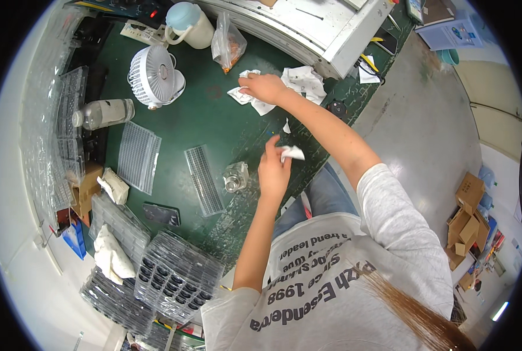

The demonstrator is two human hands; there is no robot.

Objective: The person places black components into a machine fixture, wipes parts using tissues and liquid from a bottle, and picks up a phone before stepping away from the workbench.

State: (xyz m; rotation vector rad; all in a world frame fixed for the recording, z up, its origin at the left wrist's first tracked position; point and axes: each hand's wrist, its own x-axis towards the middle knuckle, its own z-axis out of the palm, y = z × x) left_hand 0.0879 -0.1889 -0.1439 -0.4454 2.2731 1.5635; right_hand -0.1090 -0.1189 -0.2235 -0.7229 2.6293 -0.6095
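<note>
My left hand (274, 171) is over the green table, its fingers closed on a small folded white wipe (292, 153) that sticks out to the right. Farther off, my right hand (265, 89) has its fingers curled onto a crumpled white cloth (260, 106) with faint dark marks. A second crumpled white cloth (305, 83) lies just right of that hand. Between the hands is a small white scrap (287, 126). Left of my left hand stands a small clear glass bottle (235, 178) with a metallic-looking top.
Clear perforated trays (205, 181), a phone (161, 214) and stacked plastic trays (176, 272) are to the left. A white fan (154, 76), a plastic bottle (104, 113), a jug (189, 26) and a bag (228, 42) stand farther back. A white metal cabinet (308, 35) borders the far side.
</note>
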